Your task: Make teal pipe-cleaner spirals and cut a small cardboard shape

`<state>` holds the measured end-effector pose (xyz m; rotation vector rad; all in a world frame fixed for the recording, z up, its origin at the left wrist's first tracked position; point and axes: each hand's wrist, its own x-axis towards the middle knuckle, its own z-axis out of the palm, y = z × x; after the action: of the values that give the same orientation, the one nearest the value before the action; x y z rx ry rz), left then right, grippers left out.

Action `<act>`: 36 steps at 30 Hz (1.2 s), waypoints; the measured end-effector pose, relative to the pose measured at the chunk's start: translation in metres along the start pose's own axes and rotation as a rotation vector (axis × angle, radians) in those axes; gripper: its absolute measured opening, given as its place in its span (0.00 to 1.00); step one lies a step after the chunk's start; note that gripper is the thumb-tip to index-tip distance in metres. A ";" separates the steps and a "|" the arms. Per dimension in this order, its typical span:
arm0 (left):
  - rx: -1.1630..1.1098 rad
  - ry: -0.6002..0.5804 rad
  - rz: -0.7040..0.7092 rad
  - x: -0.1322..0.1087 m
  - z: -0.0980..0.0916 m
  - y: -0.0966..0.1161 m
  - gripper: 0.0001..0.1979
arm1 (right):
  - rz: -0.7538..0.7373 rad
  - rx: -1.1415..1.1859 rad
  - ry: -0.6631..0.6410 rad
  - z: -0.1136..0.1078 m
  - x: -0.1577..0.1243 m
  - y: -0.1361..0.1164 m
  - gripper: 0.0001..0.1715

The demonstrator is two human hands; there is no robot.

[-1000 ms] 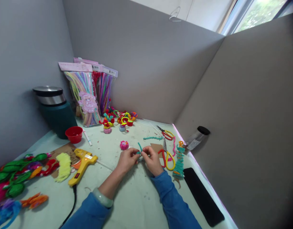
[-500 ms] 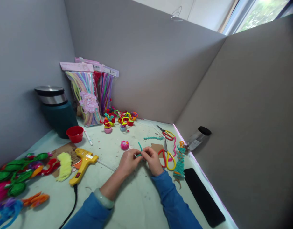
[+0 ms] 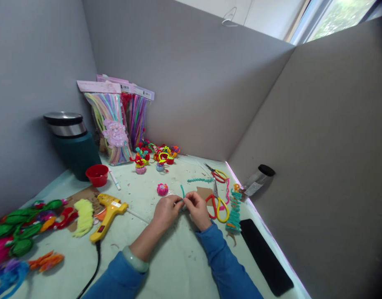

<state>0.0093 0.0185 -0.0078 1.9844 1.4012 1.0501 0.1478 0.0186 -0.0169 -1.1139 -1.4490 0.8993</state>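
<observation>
A short teal pipe cleaner (image 3: 182, 190) stands up between my hands, its lower part hidden by the fingers. My left hand (image 3: 167, 211) pinches it from the left, thumb against fingertips. From the other side my right hand (image 3: 197, 209) pinches it too, and the fingertips of both hands nearly meet. Just beyond my left hand sits a small pink pipe-cleaner ball (image 3: 162, 189). Close to the right hand lie scissors with red and yellow handles (image 3: 217, 207), partly over a piece of brown cardboard (image 3: 204, 192).
A yellow glue gun (image 3: 109, 215) lies left with its black cord. Behind are a red cup (image 3: 97, 176), a teal bottle (image 3: 75, 147), bagged pipe cleaners (image 3: 111, 124) and colourful small figures (image 3: 161, 155). A second pair of scissors (image 3: 218, 173) and a black strip (image 3: 266, 257) are right.
Both hands have shifted very slightly to the left. The upright end of the teal pipe cleaner is straighter, and the bit that showed between the fingertips is less visible.
</observation>
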 end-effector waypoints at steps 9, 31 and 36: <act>0.023 -0.052 0.046 -0.002 -0.002 0.002 0.10 | -0.317 -0.247 -0.065 -0.004 -0.004 -0.012 0.09; -1.001 -0.303 -0.358 0.003 -0.009 0.009 0.15 | -0.199 -0.172 0.021 -0.010 0.001 0.000 0.07; -0.937 -0.244 -0.348 0.004 -0.006 0.008 0.16 | -0.232 -0.206 0.035 -0.011 0.001 -0.002 0.07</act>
<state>0.0094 0.0190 0.0031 1.0908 0.8294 0.9926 0.1581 0.0187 -0.0130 -1.0780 -1.6308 0.5754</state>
